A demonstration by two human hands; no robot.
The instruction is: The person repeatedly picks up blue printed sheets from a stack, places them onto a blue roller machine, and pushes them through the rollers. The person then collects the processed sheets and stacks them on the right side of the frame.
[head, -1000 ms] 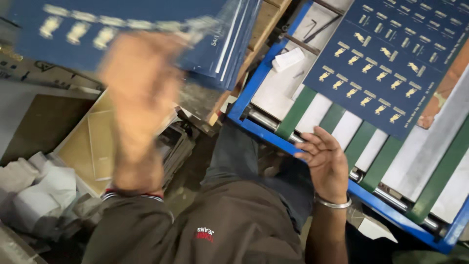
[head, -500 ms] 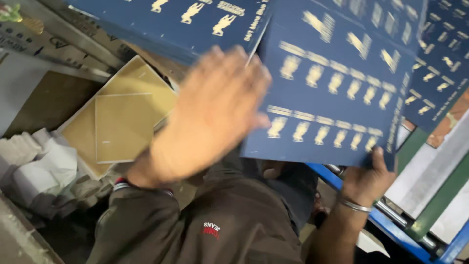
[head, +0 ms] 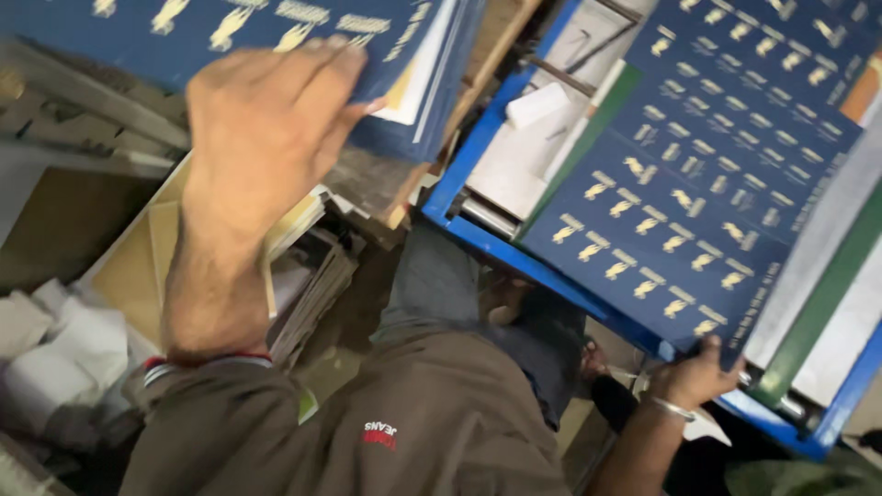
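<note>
Two printed blue sheets were in play at this moment. Your left hand (head: 266,129), in the upper left of the frame, lay flat with fingers spread and curled over the near edge of the stack of blue sheets (head: 276,37), pressing on it rather than pinching it. Your right hand (head: 694,372), at the lower right, gripped the bottom corner of a single blue sheet (head: 698,193) patterned with rows of gold marks; that sheet lay spread over the blue-framed table (head: 478,152), across its green and white bands, and reached from your hand up to the upper right of the frame.

Judging from how things lay, one sheet had already reached the frame and looked nearly settled, though you had not let go of its corner. The stack at the upper left was thick, so plenty seemed left to handle.

Half a second before, that sheet was up in the air in the middle of the frame, hiding most of the table, with your left hand raised in front of it. By this moment it had come down flat at the right, and your left hand had gone back to the stack.
</note>
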